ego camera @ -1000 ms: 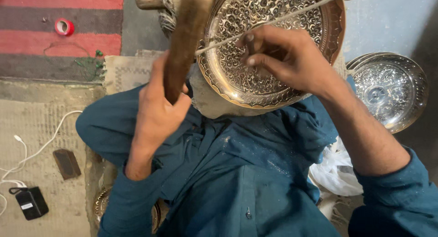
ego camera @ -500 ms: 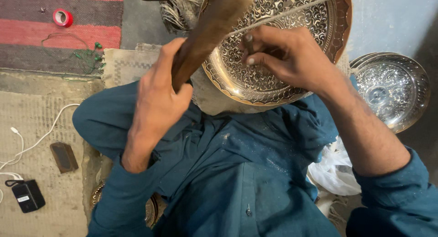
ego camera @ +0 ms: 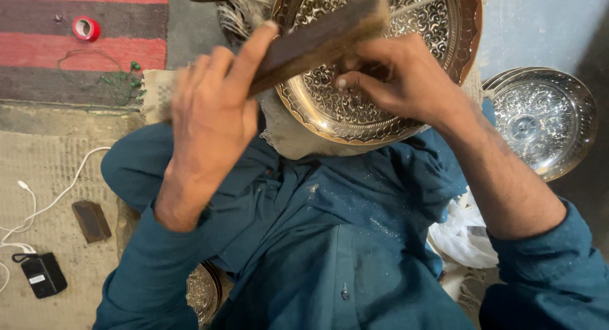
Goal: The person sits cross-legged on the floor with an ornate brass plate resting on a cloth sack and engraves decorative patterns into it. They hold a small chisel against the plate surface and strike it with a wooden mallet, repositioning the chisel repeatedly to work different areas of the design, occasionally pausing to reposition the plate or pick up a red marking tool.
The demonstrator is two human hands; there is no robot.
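Head view, straight down over a lap in blue cloth. Left hand [ego camera: 209, 124] clenched around one dark wooden mallet [ego camera: 317, 41], thumb laid along its upper edge. Long axis slanted, low at the grip on the left, rising up and to the right, the far end pointing toward the upper right and lying across an engraved brass tray [ego camera: 380, 70]. Right hand [ego camera: 399, 79] resting on the tray's patterned face, fingers curled and pinching a thin metal rod [ego camera: 431, 0] that runs up and to the right past the rim; lower tip hidden under the fingers. One tray in work, propped on pale cloth [ego camera: 298, 130] at the knees. One silver tray [ego camera: 539, 120] on the floor at right, well apart. One red tape roll [ego camera: 85, 28] on the striped rug [ego camera: 38, 51]. One small dark block [ego camera: 91, 221] and one black charger with white cable [ego camera: 41, 274] at lower left. One more small engraved piece [ego camera: 202, 292] partly hidden under the left arm.
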